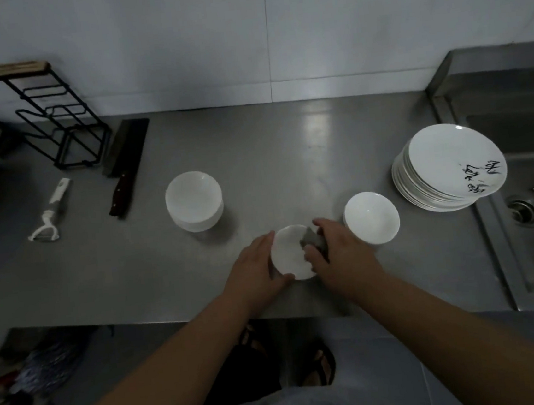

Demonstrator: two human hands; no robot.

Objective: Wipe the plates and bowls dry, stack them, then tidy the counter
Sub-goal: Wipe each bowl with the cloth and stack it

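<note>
Both forearms reached in from the near edge. The left grip (259,264) curled around the side of a small white bowl (289,254) over the tabletop (287,154). The right grip (338,252) pinched a grey cloth (314,241) against the bowl's inside. Another bowl (372,217) sat just right of the right grip, and a bowl stack (192,198) lay beyond the left one. Glazed, light and breakable, the held bowl probably wanted a rim-and-underside hold.

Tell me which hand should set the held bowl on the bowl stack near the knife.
Left, probably. The left hand holds the bowl, and the stack lies on its side. The right hand grips the cloth.
</note>
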